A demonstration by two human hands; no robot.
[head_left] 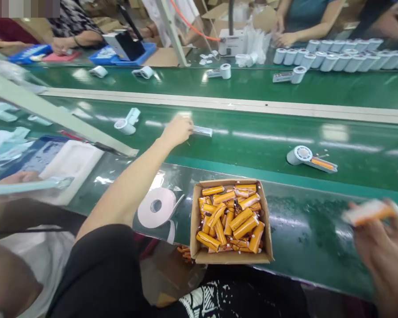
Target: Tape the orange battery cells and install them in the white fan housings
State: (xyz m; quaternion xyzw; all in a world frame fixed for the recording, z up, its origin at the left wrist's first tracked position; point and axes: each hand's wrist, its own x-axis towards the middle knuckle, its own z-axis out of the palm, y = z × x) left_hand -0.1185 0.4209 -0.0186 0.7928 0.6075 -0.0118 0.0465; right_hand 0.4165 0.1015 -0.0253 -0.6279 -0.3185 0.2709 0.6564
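Note:
My left arm reaches out over the green conveyor belt [252, 141]. My left hand [176, 130] is closed on the end of a small white handle-shaped part [203, 131] that lies on the belt. At the lower right, blurred, my right hand [386, 258] pinches an orange cylindrical cell [368, 212] in its fingertips. Below my left arm, an open cardboard box [195, 221] full of the same orange cells sits on the near ledge. A white fan-like unit with an orange cell in its handle [310, 159] lies on the belt to the right.
Another white unit [126, 123] lies on the belt at left, and several more on the far belt [219, 84]. A row of white cylinders [338, 59] stands at the back right. A tape roll [156, 206] lies by the box. Other people's hands work across the line and at my left [18, 177].

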